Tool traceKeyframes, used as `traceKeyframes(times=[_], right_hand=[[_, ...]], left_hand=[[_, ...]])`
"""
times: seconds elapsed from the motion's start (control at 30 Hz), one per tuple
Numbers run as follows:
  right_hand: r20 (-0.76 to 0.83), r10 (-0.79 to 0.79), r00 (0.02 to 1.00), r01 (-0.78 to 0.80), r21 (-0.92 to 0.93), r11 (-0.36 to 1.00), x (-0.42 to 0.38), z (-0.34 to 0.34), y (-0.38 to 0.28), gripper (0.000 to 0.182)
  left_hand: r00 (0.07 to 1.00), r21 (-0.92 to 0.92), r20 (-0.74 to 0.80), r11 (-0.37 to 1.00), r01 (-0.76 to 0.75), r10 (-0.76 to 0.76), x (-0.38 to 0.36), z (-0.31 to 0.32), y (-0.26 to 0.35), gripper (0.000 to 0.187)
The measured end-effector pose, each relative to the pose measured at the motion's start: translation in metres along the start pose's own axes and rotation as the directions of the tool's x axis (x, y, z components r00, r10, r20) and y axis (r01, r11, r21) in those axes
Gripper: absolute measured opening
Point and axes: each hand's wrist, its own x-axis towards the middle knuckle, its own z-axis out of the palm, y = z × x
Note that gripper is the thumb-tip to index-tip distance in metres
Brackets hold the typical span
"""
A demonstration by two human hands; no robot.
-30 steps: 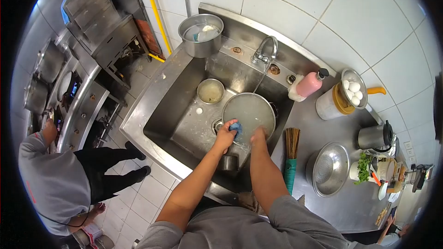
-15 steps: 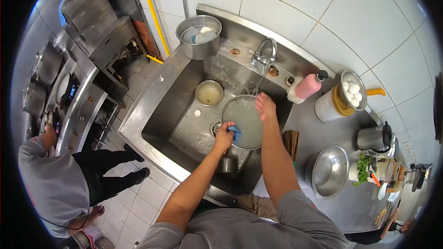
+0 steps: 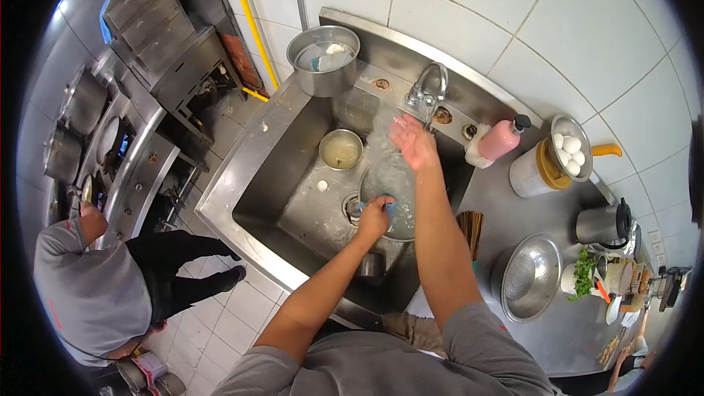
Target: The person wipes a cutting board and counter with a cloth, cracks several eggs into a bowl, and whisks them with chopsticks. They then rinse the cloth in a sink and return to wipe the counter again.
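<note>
My left hand [image 3: 375,216] is closed on a crumpled blue cloth [image 3: 390,207], over the near left side of a large round metal bowl [image 3: 403,224] in the sink. Cloudy water fills this bowl, and its right side is hidden by my right forearm. My right hand [image 3: 415,145] is open with fingers spread, under the faucet [image 3: 441,77]. Water splashes off it to the left. Behind the large bowl sits a small metal bowl [image 3: 341,149] of yellowish liquid. A small dark metal cup [image 3: 372,265] lies below my left wrist.
A metal pot [image 3: 323,73] stands on the sink's back left corner. To the right are a pink soap bottle [image 3: 500,141], a strainer of eggs [image 3: 579,139] and a metal basin [image 3: 529,279]. Another person [image 3: 95,286] stands at the stove on the left.
My right hand has moved back and up from the bowl into the faucet's stream, and water now sprays from it. My left hand, with the blue cloth, has shifted slightly right.
</note>
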Motion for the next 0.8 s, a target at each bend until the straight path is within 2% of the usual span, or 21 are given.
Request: traceKeyframes(times=[0.03, 0.07, 0.1, 0.23, 0.3, 0.33, 0.37, 0.4, 0.43, 0.47, 0.5, 0.53, 0.6, 0.63, 0.67, 0.7, 0.73, 0.77, 0.8], right_hand=[[0.038, -0.038, 0.999, 0.044, -0.163, 0.986, 0.003, 0.005, -0.010, 0.048], [0.083, -0.071, 0.994, 0.094, -0.319, 0.943, 0.004, 0.009, -0.018, 0.050], [0.086, -0.073, 0.994, 0.097, -0.319, 0.943, 0.003, 0.002, -0.018, 0.050], [-0.283, -0.083, 0.956, -0.081, -0.521, 0.850, -0.025, -0.063, 0.016, 0.045], [-0.348, -0.130, 0.928, -0.126, -0.626, 0.770, -0.032, -0.126, 0.053, 0.043], [-0.357, -0.141, 0.923, -0.123, -0.622, 0.774, -0.018, -0.213, 0.084, 0.043], [-0.292, -0.282, 0.914, -0.260, -0.955, 0.146, 0.012, -0.265, 0.141, 0.049], [-0.270, -0.075, 0.960, -0.278, -0.951, -0.137, 0.006, -0.281, 0.155, 0.053], [-0.295, 0.140, 0.945, -0.217, -0.888, -0.405, 0.003, -0.285, 0.163, 0.058], [-0.301, 0.127, 0.945, -0.229, -0.888, -0.400, -0.043, -0.259, 0.127, 0.058], [-0.299, 0.224, 0.927, -0.222, -0.923, -0.315, -0.070, -0.208, 0.101, 0.066], [-0.285, 0.319, 0.904, -0.220, -0.949, -0.224, -0.087, -0.132, 0.070, 0.075], [-0.160, 0.221, 0.962, -0.155, -0.987, -0.038, -0.097, -0.104, 0.049, 0.084], [-0.051, 0.169, 0.984, -0.065, -0.995, 0.080, -0.100, -0.088, 0.040, 0.085], [0.053, 0.103, 0.993, 0.032, -0.981, 0.192, -0.100, -0.075, 0.034, 0.086], [0.051, 0.096, 0.994, 0.031, -0.979, 0.202, -0.096, -0.067, 0.029, 0.086], [0.053, 0.111, 0.992, 0.010, -0.934, 0.358, -0.090, -0.060, 0.024, 0.085], [0.056, 0.126, 0.990, -0.015, -0.864, 0.504, -0.085, -0.056, 0.021, 0.083], [0.065, 0.026, 0.998, 0.047, -0.893, 0.448, -0.055, -0.091, 0.039, 0.074]], left_hand=[[1.000, 0.001, -0.001, 1.000, -0.002, 0.002, 0.000, -0.004, 0.007, 0.030], [0.999, 0.109, 0.020, 0.993, -0.042, 0.040, 0.001, -0.008, 0.014, 0.028], [0.996, 0.214, 0.045, 0.973, -0.082, 0.074, 0.002, -0.011, 0.019, 0.026], [0.992, 0.220, 0.071, 0.968, -0.121, 0.107, 0.010, -0.013, 0.021, 0.023], [0.992, 0.326, 0.124, 0.945, -0.036, -0.005, 0.006, -0.012, 0.029, 0.022], [0.990, 0.323, 0.139, 0.945, -0.047, 0.002, 0.006, -0.003, 0.013, 0.022], [0.957, 0.448, 0.287, 0.889, -0.090, -0.048, 0.008, 0.009, -0.016, 0.022], [0.901, 0.557, 0.419, 0.816, -0.155, -0.115, 0.010, 0.017, -0.031, 0.024], [0.896, 0.551, 0.432, 0.817, -0.172, -0.103, 0.014, 0.017, -0.030, 0.024], [0.888, 0.588, 0.433, 0.795, -0.150, -0.153, 0.019, 0.015, -0.027, 0.026], [0.878, 0.626, 0.431, 0.770, -0.127, -0.206, 0.023, 0.015, -0.020, 0.028], [0.910, 0.630, 0.363, 0.773, -0.081, -0.200, 0.033, 0.005, 0.016, 0.025], [0.968, 0.472, 0.239, 0.881, -0.045, -0.079, 0.062, 0.008, 0.027, 0.024], [0.983, 0.366, 0.183, 0.929, -0.049, -0.020, 0.079, 0.008, 0.038, 0.022], [0.992, 0.257, 0.121, 0.964, -0.062, 0.031, 0.094, 0.006, 0.052, 0.020], [0.992, 0.032, 0.124, 0.999, 0.013, -0.017, 0.103, -0.004, 0.073, 0.017], [0.988, -0.195, 0.139, 0.977, 0.091, -0.064, 0.110, -0.019, 0.101, 0.015], [0.977, -0.430, 0.169, 0.882, 0.194, -0.132, 0.116, -0.034, 0.128, 0.013], [0.957, -0.632, 0.217, 0.719, 0.290, -0.195, 0.120, -0.051, 0.152, 0.010]])
